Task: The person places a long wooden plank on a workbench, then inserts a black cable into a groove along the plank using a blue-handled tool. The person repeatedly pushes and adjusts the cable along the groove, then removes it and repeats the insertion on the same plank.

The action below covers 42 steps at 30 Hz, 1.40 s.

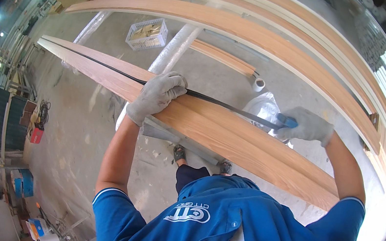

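A: Where is the black strip [225, 105] located?

B: It is laid lengthwise along the wood-grain board [235, 134], by the far edge, from the left end to the right hand [308, 127]. The board is carried across a plastic-wrapped bar [176, 48].

A: How are the fingers disposed?

B: Those of the gloved left hand [157, 96] are curled and clamped on the strip; those of the right are closed around a blue-handled tool [287, 121]. Whether the strip is also pinched there cannot be told at this scale.

A: What handling is to be expected?

B: The strip is judged light and pliable, best held close to the tool. The board is judged stiff, unwieldy and perhaps slippery, best gripped by both long edges.
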Available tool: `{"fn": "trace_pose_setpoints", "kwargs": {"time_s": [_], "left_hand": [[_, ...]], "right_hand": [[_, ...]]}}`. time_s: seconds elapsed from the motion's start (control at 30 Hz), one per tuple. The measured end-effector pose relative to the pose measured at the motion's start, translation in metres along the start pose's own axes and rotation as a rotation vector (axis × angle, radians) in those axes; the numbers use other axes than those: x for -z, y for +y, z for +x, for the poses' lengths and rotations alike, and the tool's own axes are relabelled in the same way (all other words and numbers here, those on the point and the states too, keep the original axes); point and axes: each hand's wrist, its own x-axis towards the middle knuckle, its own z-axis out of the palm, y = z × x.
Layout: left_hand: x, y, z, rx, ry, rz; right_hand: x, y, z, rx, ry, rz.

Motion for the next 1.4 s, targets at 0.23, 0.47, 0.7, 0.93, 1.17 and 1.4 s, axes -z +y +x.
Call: {"fn": "trace_pose_setpoints", "kwargs": {"time_s": [0.23, 0.47, 0.7, 0.93, 1.17, 1.4], "left_hand": [[-0.031, 0.045, 0.014, -0.138, -0.134, 0.189], [-0.136, 0.133, 0.037, -0.14, -0.204, 0.332], [-0.164, 0.143, 0.026, -0.019, -0.084, 0.352], [-0.172, 0.139, 0.023, -0.092, 0.044, 0.308], [-0.177, 0.138, 0.018, -0.053, 0.031, 0.311], [-0.182, 0.136, 0.019, -0.037, 0.114, 0.149]], "right_hand": [[-0.025, -0.004, -0.045, 0.406, 0.548, -0.928], [-0.033, -0.002, -0.044, 0.449, 0.433, -0.799], [0.011, -0.024, 0.024, 0.192, 0.438, -0.464], [-0.02, -0.107, 0.202, 0.448, 0.362, -0.519], [-0.055, -0.187, 0.326, 0.515, 0.356, -0.648], [-0.059, -0.159, 0.304, 0.786, 0.347, -0.579]]}}
